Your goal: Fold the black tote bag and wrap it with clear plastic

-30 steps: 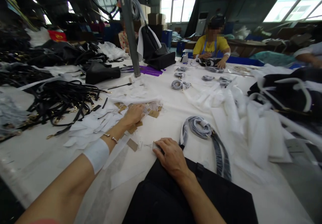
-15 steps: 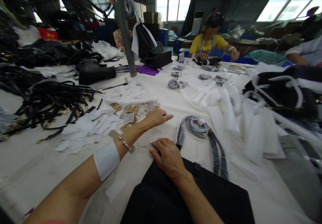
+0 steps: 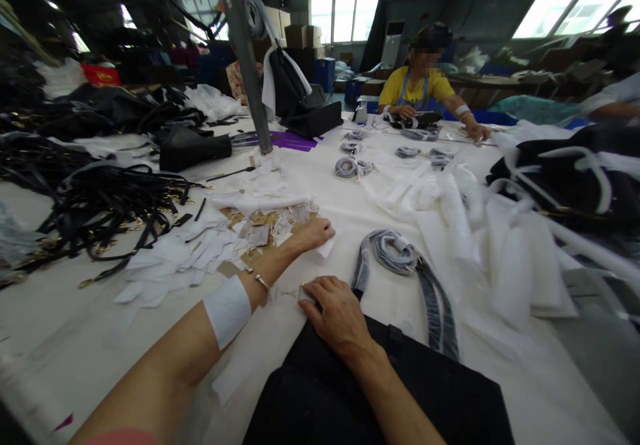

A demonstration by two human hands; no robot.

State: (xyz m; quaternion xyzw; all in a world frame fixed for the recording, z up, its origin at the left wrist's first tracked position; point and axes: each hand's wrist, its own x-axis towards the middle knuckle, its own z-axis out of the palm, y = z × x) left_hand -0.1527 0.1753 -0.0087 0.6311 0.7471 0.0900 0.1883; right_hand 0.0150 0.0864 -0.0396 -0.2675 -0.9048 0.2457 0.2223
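Observation:
A black bag [image 3: 435, 391] lies flat in front of me, with its film-wrapped handles [image 3: 435, 305] stretching away over the table. My right hand [image 3: 335, 311] rests on the bag's left edge, its fingers curled and closed around a small grey tag-like piece [image 3: 305, 293]. To the left, my left hand [image 3: 314, 233] is closed in a pinch on a white paper slip [image 3: 327, 246], which hangs below the fingers. Close beside that hand is a spread of brown tags [image 3: 260, 218] with white strings, and many white slips [image 3: 193, 255].
Black straps with gold clips [image 3: 135, 198] are heaped at left. A metal post [image 3: 250, 65] rises from the table. Wrapped coiled straps [image 3: 350, 166] lie farther back. White padding [image 3: 510, 258] and black bags [image 3: 565, 171] fill the right. A co-worker in yellow [image 3: 417, 88] sits opposite.
My left hand has drawn back slightly and its outstretched finger has folded in. A white paper slip now shows under it. My right hand stays on the bag. The co-worker's arm reaches farther out.

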